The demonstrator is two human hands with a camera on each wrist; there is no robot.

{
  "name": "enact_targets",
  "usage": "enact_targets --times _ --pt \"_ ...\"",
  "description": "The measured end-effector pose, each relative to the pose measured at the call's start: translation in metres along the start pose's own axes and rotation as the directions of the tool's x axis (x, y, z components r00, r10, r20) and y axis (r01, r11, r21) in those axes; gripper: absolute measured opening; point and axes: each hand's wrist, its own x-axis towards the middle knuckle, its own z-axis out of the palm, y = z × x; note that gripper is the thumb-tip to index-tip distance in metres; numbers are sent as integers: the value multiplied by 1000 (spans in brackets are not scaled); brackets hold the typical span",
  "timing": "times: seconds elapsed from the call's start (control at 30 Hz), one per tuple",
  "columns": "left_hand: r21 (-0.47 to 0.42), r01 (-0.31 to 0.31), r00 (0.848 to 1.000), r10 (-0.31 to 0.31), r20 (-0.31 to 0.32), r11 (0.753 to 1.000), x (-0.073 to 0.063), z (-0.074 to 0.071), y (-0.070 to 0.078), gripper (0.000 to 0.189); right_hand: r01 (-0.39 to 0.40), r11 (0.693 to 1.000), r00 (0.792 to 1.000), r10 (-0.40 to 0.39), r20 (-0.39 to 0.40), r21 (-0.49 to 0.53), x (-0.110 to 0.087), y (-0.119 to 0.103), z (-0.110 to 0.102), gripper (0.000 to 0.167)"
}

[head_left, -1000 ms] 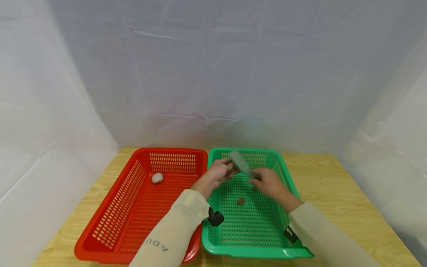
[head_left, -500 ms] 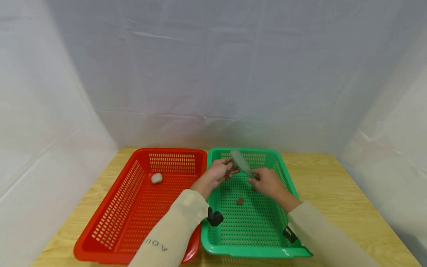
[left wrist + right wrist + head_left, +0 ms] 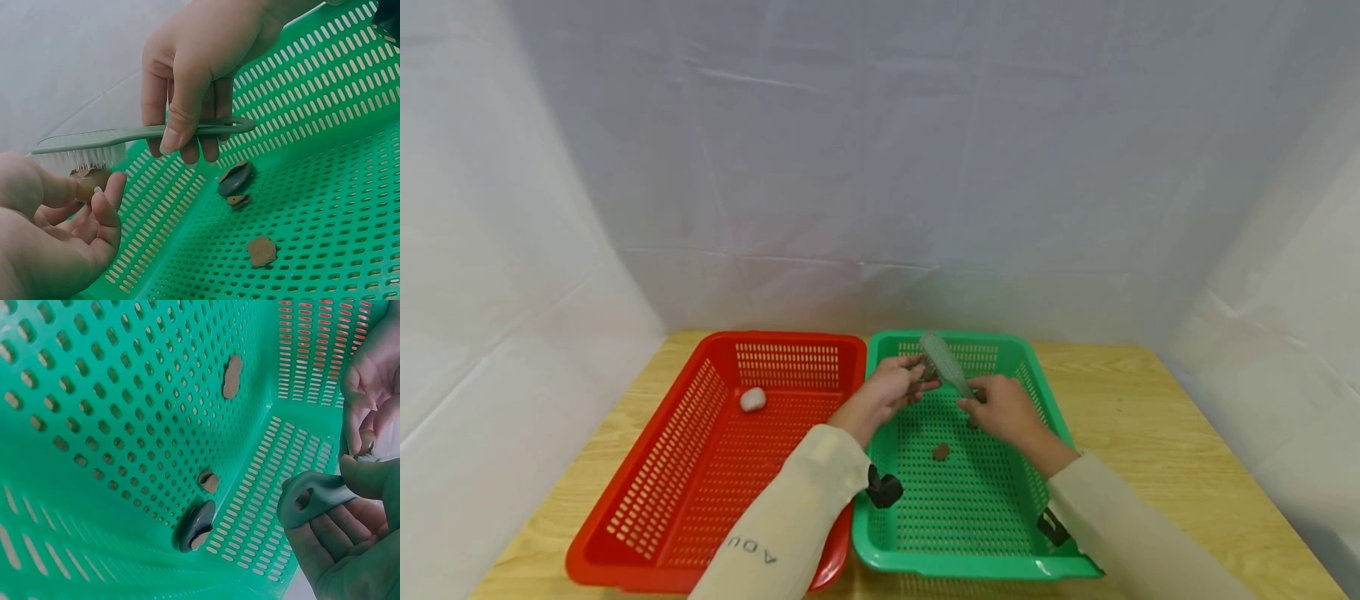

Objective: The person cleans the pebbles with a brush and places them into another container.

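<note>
Two cream cloth sleeves (image 3: 786,517) lay closest to my head camera, a matte black strap (image 3: 883,490) showing at the left cuff. Past them I saw the glossy near rims of two rectangular plastic baskets, red (image 3: 647,579) and green (image 3: 955,567), side by side on the wood-grained tabletop (image 3: 1135,433), their walls and floors pierced with slots. On the green floor, a flat brown flake (image 3: 262,251) with ragged edges lay well apart from a small curled brown piece (image 3: 238,201), which sat just beside a smooth dark stone (image 3: 236,180) with a brown scrap against it.

Over that basket I had both hands at work. The right hand (image 3: 1006,408) pinched the slim handle of a grey-green brush (image 3: 106,136), thumb against fingers. The left hand (image 3: 893,385), palm turned up, held a rounded, tan-brown lump (image 3: 87,182) between thumb and fingertips; the brush's pale, fine bristles (image 3: 87,156) touched its top. Toward the back of the red basket lay a smooth whitish pebble (image 3: 752,399). Farthest off, I saw creased white sheeting (image 3: 880,167).
</note>
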Motion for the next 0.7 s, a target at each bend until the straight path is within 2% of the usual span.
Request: enact_targets --times 0.27,0.33,0.53,0.6,0.7 --pt "-10 -1 1000 1 -8 1000 1 0 0 45 -15 999 997 12 -79 -33 2 5 -1 26" --pt "-14 -4 1000 4 -8 1000 0 1 0 44 8 999 996 -12 -90 -46 2 5 -2 25" --pt "-16 -2 1000 2 -11 1000 0 1 -1 41 127 992 990 -128 -61 -22 0 3 0 28" --pt "-17 -1 1000 1 -19 1000 1 1 -1 39 131 991 990 -131 -51 -9 0 3 1 35" --pt "-22 -18 999 18 -37 1000 1 1 -2 34 133 991 991 -133 -17 19 0 2 2 36"
